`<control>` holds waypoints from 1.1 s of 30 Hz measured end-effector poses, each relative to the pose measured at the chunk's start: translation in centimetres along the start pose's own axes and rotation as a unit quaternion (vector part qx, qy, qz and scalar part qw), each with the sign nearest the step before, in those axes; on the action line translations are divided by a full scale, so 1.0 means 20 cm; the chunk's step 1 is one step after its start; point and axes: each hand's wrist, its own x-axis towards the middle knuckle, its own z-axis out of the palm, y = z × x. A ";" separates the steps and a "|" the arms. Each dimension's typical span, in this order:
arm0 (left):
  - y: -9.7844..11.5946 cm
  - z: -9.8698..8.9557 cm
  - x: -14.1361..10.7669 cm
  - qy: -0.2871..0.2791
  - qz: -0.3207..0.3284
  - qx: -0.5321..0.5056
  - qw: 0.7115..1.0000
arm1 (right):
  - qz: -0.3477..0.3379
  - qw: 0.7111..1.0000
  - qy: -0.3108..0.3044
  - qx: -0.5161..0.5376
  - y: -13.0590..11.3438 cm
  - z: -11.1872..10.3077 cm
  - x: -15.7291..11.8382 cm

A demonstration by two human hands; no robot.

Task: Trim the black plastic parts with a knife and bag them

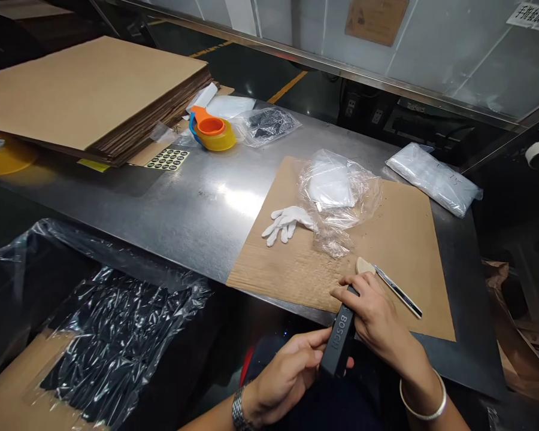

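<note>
A black bar-shaped part (pixel 340 335) with raised BOSCH lettering is held tilted at the table's front edge. My left hand (pixel 291 368) grips its lower end, thumb and fingers on either side. Around the upper end, the fingers of my right hand (pixel 374 305) are closed. Just beyond my right hand, a slim knife-like tool (pixel 397 291) and a pale rounded piece (pixel 365 266) lie on the cardboard sheet (pixel 404 233). The underside of the black part is hidden.
A white glove (pixel 289 224) and clear plastic bags (pixel 332 185) rest on the cardboard. Behind stand a tape dispenser (pixel 213 133), a sticker sheet (pixel 167 160) and a cardboard stack (pixel 94 90). A wrapped bundle (pixel 433 178) lies right; a plastic-lined box (pixel 112 335) is lower left.
</note>
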 end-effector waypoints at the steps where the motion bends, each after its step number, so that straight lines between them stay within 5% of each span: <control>1: 0.00 0.00 0.00 0.003 -0.001 -0.001 1.000 | 0.001 1.000 -0.002 0.002 0.00 0.00 0.00; 9: -0.01 0.00 0.01 0.030 0.009 -0.004 1.000 | 0.005 1.000 -0.017 -0.005 0.00 0.02 0.02; 13: -0.02 -0.02 0.02 0.051 0.047 0.084 0.994 | -0.008 0.999 -0.028 -0.027 -0.02 0.04 0.04; 20: -0.07 -0.11 0.09 0.190 0.092 0.217 0.953 | 0.078 0.984 0.027 0.157 0.12 0.05 0.12; 25: -0.06 -0.26 0.21 0.316 0.227 0.321 0.863 | 0.134 0.976 0.080 0.151 0.32 0.08 0.24; 29: -0.03 -0.33 0.32 0.327 0.254 0.473 0.777 | 0.168 0.967 0.164 0.102 0.42 0.13 0.40; 33: 0.00 -0.29 0.38 0.322 0.256 0.569 0.713 | 0.187 0.959 0.205 0.058 0.51 0.15 0.59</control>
